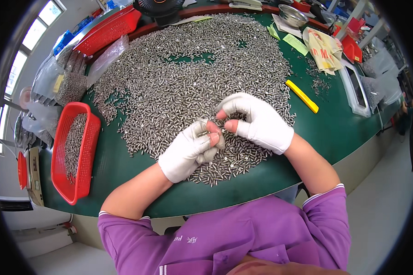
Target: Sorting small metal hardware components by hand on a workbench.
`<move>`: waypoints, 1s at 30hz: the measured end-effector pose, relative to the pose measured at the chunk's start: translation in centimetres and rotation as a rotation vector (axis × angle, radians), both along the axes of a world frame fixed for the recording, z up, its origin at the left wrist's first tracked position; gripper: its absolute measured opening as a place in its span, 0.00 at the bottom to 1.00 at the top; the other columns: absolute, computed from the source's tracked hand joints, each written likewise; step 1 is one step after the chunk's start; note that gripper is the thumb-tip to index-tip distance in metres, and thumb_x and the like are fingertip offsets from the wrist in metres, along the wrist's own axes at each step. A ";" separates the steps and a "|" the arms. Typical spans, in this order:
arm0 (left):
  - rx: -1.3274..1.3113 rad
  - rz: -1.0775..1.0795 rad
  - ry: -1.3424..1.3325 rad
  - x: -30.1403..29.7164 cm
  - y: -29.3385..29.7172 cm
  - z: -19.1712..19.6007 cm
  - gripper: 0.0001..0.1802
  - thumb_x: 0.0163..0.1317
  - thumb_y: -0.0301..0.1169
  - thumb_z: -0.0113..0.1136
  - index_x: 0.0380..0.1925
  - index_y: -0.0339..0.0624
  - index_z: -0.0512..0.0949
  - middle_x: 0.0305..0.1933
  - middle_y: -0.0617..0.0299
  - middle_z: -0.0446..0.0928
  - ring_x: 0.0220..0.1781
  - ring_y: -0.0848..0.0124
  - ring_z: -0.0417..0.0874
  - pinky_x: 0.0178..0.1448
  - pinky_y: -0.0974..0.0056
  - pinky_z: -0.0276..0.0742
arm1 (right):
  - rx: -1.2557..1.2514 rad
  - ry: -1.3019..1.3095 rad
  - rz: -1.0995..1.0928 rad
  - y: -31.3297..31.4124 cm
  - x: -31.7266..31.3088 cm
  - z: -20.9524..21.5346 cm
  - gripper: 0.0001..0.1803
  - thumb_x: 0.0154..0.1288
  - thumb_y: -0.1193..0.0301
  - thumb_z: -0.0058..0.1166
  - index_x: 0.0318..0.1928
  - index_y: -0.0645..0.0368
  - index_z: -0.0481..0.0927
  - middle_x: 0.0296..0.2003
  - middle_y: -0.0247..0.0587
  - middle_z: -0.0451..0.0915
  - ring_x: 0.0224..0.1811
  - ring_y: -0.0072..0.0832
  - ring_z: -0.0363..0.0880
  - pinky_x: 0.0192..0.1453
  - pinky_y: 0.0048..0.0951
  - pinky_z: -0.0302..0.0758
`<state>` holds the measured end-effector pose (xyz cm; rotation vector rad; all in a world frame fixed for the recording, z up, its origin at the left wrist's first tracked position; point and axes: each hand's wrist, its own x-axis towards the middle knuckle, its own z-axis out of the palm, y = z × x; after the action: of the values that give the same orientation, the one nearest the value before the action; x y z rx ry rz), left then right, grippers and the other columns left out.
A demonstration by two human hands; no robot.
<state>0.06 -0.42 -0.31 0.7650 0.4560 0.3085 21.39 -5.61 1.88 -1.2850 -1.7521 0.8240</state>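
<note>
Over a wide spread of small silvery metal pieces (183, 82), both my hands meet in thin white gloves with bare fingertips. My left hand (188, 149) is closed, thumb and forefinger pinched together; what lies between them is too small to make out. Close against it on the right, my right hand (264, 121) has its fingers bent and its thumb and forefinger tips apart, with no piece visible in the gap. The right thumb tip is beside the left fingertips. Its other fingers are partly hidden under the glove.
A red basket (95, 142) holding more pieces stands at the left, beside a scale (34, 176). A yellow cutter-like tool (302, 96) lies on the green tabletop (316, 133). Further off are another red basket (110, 34), a metal bowl (293, 16) and a crumpled bag (323, 49).
</note>
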 end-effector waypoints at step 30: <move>-0.009 0.003 0.065 0.1 0.1 0.4 0.15 0.69 0.43 0.50 0.42 0.43 0.73 0.36 0.65 0.73 0.24 0.81 0.64 0.27 0.76 0.58 | 0.324 -0.524 -0.053 0.9 0.9 -1.3 0.07 0.46 0.73 0.63 0.28 0.57 0.80 0.38 0.39 0.79 0.45 0.39 0.77 0.49 0.39 0.75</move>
<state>0.13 -0.33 0.12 0.7671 0.5197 0.2852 22.27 -4.67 0.59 -1.3926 -2.1354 0.1563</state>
